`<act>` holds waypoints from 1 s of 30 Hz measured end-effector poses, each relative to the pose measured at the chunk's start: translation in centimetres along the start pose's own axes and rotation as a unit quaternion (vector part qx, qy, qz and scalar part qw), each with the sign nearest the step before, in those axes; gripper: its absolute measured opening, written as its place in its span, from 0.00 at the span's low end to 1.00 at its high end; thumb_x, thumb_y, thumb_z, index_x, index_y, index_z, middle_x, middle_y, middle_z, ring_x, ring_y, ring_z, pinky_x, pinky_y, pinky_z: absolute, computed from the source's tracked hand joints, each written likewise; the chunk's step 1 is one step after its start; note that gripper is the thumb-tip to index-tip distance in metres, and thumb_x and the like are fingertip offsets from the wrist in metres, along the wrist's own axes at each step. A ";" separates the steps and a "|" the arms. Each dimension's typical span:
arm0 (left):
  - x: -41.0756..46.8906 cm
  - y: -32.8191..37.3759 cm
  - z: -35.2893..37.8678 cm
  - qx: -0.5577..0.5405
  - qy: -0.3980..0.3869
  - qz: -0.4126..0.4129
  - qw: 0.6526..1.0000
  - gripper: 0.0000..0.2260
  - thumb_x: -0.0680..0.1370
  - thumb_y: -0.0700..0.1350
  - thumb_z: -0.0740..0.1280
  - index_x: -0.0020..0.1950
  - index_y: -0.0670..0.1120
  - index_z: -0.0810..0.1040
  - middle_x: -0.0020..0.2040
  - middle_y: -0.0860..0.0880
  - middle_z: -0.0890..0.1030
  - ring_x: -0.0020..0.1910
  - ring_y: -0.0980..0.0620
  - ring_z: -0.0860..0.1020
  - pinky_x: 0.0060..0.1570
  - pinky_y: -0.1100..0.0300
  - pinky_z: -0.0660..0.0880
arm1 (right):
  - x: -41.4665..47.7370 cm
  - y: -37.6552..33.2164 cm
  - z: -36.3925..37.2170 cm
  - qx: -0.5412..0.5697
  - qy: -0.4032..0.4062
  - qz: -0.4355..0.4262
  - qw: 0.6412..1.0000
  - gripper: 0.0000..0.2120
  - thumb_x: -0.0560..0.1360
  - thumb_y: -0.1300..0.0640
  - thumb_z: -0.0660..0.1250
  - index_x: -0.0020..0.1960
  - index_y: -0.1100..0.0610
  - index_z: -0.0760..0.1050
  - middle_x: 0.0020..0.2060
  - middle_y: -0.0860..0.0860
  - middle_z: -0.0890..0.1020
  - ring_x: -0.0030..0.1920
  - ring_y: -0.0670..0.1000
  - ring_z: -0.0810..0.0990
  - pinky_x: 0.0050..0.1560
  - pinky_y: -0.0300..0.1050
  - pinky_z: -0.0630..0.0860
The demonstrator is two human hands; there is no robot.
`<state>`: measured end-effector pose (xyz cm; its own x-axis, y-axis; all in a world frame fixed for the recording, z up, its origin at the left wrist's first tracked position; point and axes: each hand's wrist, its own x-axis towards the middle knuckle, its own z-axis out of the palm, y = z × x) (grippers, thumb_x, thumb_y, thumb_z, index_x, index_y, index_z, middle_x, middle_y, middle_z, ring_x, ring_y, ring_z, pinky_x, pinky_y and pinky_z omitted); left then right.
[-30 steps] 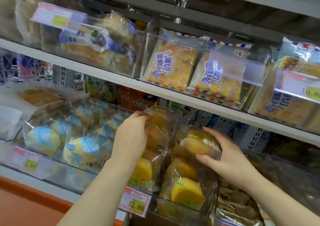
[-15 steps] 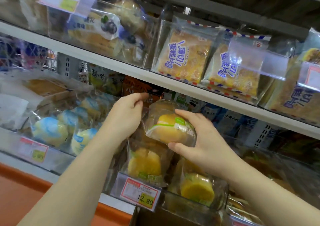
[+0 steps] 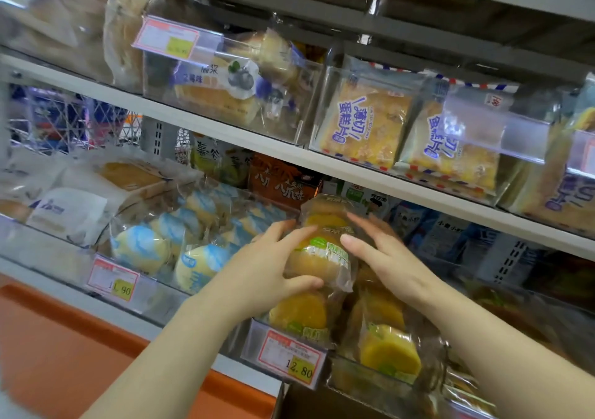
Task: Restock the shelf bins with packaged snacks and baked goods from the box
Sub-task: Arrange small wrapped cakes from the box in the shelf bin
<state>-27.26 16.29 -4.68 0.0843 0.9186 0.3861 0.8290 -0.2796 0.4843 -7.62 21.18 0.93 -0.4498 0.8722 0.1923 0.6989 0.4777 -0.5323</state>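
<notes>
A clear-wrapped yellow cake pack (image 3: 322, 254) with a green label sits on top of the left stack in the clear shelf bin (image 3: 354, 383). My left hand (image 3: 257, 267) grips the pack from the left, thumb curled under its lower edge. On the pack's right side, my right hand (image 3: 383, 257) touches it with straight fingers. More yellow cake packs lie below in the bin, one (image 3: 299, 312) under the held pack and one (image 3: 389, 351) to the right. A 12.80 price tag (image 3: 289, 357) hangs on the bin's front.
A bin of blue-and-white cakes (image 3: 141, 251) stands to the left. Right above my hands runs the upper shelf edge (image 3: 257, 151), carrying sliced cake packs (image 3: 363, 122) and blueberry bread (image 3: 222, 93). A cardboard box (image 3: 309, 402) shows at the bottom, beside an orange ledge (image 3: 64, 338).
My right hand carried the yellow cake pack left onto the left stack. My left hand took hold of it from the left, and my right hand's fingers straightened against it.
</notes>
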 end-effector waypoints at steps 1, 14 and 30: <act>0.0 0.0 0.1 0.016 0.001 0.003 1.000 0.34 0.74 0.65 0.64 0.75 0.67 0.50 0.76 0.56 0.55 0.72 0.52 0.63 0.66 0.53 0.69 | 0.4 0.1 0.1 -0.021 -0.026 0.014 0.999 0.38 0.66 0.29 0.54 0.74 0.38 0.56 0.77 0.44 0.51 0.76 0.46 0.50 0.73 0.49 0.50; 0.3 1.3 0.2 0.151 -0.070 -0.026 0.986 0.32 0.77 0.66 0.56 0.77 0.63 0.46 0.78 0.51 0.52 0.69 0.44 0.68 0.66 0.49 0.66 | 1.1 0.8 1.1 -0.020 -0.096 0.042 0.994 0.38 0.69 0.29 0.51 0.76 0.42 0.55 0.76 0.44 0.57 0.75 0.48 0.56 0.75 0.50 0.54; 0.1 0.4 0.5 0.052 0.004 -0.006 0.999 0.26 0.80 0.57 0.59 0.76 0.63 0.53 0.72 0.52 0.67 0.65 0.49 0.71 0.63 0.53 0.70 | -3.2 1.5 2.5 -0.228 -0.017 -0.131 0.965 0.24 0.80 0.42 0.49 0.68 0.30 0.37 0.76 0.38 0.46 0.76 0.43 0.48 0.74 0.40 0.51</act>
<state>-26.61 16.37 -4.84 0.0693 0.9192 0.3876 0.8825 -0.2376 0.4059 -6.51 18.87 -2.57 -0.6568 0.7151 0.2391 0.7271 0.6847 -0.0506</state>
